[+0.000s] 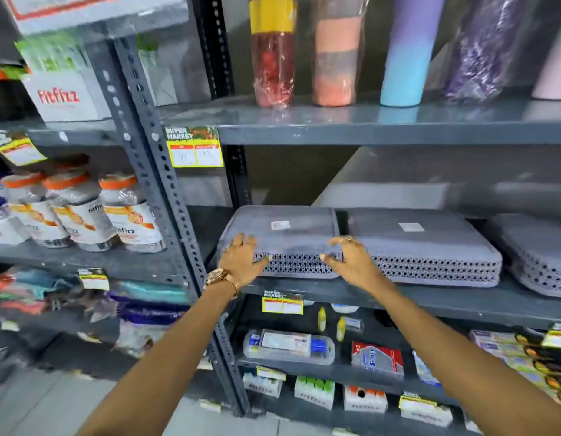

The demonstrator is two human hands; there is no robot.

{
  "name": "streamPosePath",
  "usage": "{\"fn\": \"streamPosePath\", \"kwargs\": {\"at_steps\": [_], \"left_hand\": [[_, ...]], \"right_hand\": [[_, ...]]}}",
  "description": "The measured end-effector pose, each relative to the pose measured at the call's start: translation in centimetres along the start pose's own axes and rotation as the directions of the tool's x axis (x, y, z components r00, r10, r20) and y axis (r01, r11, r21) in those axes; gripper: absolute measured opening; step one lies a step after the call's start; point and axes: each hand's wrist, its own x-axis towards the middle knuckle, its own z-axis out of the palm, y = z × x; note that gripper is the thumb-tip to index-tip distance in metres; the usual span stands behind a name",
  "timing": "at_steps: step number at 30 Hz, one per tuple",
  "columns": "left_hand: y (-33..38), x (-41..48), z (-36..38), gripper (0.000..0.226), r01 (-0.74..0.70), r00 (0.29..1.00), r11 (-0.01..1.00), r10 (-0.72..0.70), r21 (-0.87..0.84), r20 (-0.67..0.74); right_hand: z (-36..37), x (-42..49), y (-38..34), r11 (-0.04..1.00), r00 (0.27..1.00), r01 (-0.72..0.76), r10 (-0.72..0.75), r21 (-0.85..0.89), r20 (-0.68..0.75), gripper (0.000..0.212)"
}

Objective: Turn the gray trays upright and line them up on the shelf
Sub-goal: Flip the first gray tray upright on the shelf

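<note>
Head view, middle shelf of a gray metal rack: we count three gray trays in sight, all lying face down with their flat bases up and patterned side walls toward us. Left tray sits at the near left end of the shelf; middle tray lies just beside it, a narrow gap between; right tray is cut off by the frame edge, so more may follow unseen. Left hand, fingers spread, rests on the left tray's near left corner; right hand, fingers curled and parted, bears on its near right corner, thumbs on the patterned wall. Neither hand has closed on anything. We judge this two-sided hold to be for lifting and flipping the tray, since one hand would let it tip. Each of the first two trays carries one white sticker on its base. Upper shelf: five upright rolls or bottles, wrapped.
</note>
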Motion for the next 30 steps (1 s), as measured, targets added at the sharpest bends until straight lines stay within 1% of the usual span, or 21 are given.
{"fn": "streamPosePath", "kwargs": {"at_steps": [1, 4, 6, 8, 10, 12, 15, 17, 19, 20, 21, 22, 24, 25, 27, 28, 29, 30], "left_hand": [[-0.4, 0.8, 0.1, 0.067, 0.038, 0.999, 0.999, -0.038, -0.03, -0.006], [-1.3, 3.4, -0.9, 0.075, 0.14, 0.99, 0.988, -0.141, -0.065, -0.015], [-2.2, 5.6, -1.3, 0.08, 0.192, 0.981, 0.976, -0.193, -0.105, 0.001], [-3.1, 8.0, -1.7, 0.086, 0.264, 0.965, 0.948, -0.261, -0.176, 0.042], [-3.7, 9.9, -1.6, 0.083, 0.338, 0.941, 0.901, -0.321, -0.271, 0.106], [-4.0, 11.2, -1.3, 0.077, 0.383, 0.924, 0.856, -0.355, -0.347, 0.143], [-4.1, 12.3, -0.7, 0.087, 0.447, 0.892, 0.803, -0.437, -0.395, 0.12], [-3.9, 12.5, -0.3, 0.093, 0.458, 0.88, 0.78, -0.465, -0.426, 0.094], [-3.5, 12.5, -0.1, 0.09, 0.409, 0.881, 0.754, -0.474, -0.514, 0.005], [-3.3, 12.6, -0.2, 0.085, 0.356, 0.877, 0.735, -0.476, -0.576, -0.066], [-3.2, 12.7, -0.3, 0.079, 0.289, 0.868, 0.713, -0.476, -0.639, -0.139], [-3.1, 12.8, -0.7, 0.073, 0.216, 0.858, 0.678, -0.475, -0.702, -0.194], [-2.8, 12.9, -1.7, 0.07, 0.115, 0.839, 0.539, -0.503, -0.835, -0.209], [-2.8, 13.1, -2.3, 0.075, 0.075, 0.835, 0.444, -0.517, -0.893, -0.187], [-3.5, 13.7, -3.1, 0.102, 0.008, 0.819, 0.241, -0.558, -0.971, -0.132], [-3.9, 13.9, -3.3, 0.116, 0.02, 0.814, 0.175, -0.575, -0.984, -0.086], [-4.5, 14.0, -3.5, 0.125, 0.074, 0.81, 0.142, -0.586, -0.987, -0.023], [-4.9, 13.9, -3.6, 0.126, 0.153, 0.818, 0.127, -0.573, -0.98, 0.054]], "right_hand": [[0.5, 1.2, -0.1, 0.999, 0.999, -0.034, 0.035, 0.027, -0.022, 0.055], [1.2, 4.8, -0.3, 0.979, 0.982, -0.187, 0.189, 0.075, -0.018, 0.064], [1.4, 6.8, 0.1, 0.947, 0.958, -0.281, 0.285, 0.154, -0.006, 0.055], [1.2, 8.3, -0.2, 0.894, 0.932, -0.355, 0.36, 0.273, 0.034, 0.047], [1.1, 9.6, -0.3, 0.85, 0.908, -0.407, 0.416, 0.336, 0.047, 0.051], [1.2, 10.4, -0.5, 0.8, 0.886, -0.449, 0.458, 0.398, 0.076, 0.063], [1.3, 10.9, -1.3, 0.75, 0.859, -0.489, 0.502, 0.446, 0.099, 0.076], [1.1, 11.3, -1.8, 0.707, 0.852, -0.476, 0.519, 0.523, 0.073, 0.082], [0.7, 11.5, -2.1, 0.679, 0.863, -0.4, 0.505, 0.616, 0.003, 0.082], [0.4, 11.5, -2.2, 0.666, 0.86, -0.358, 0.508, 0.655, -0.046, 0.08], [-0.1, 11.7, -2.3, 0.631, 0.848, -0.317, 0.524, 0.708, -0.087, 0.076], [-0.7, 11.9, -2.5, 0.588, 0.834, -0.269, 0.539, 0.763, -0.121, 0.073], [-1.8, 12.6, -2.6, 0.505, 0.818, -0.216, 0.561, 0.836, -0.128, 0.073], [-2.2, 13.1, -2.5, 0.472, 0.813, -0.216, 0.572, 0.855, -0.111, 0.077], [-2.6, 13.8, -1.5, 0.444, 0.807, -0.227, 0.584, 0.867, -0.088, 0.089], [-2.3, 14.5, -0.3, 0.446, 0.815, -0.222, 0.573, 0.867, -0.085, 0.093], [-2.0, 14.9, 0.7, 0.445, 0.822, -0.228, 0.564, 0.866, -0.073, 0.099], [-1.8, 14.5, 0.7, 0.444, 0.823, -0.247, 0.566, 0.861, -0.055, 0.108]]}}
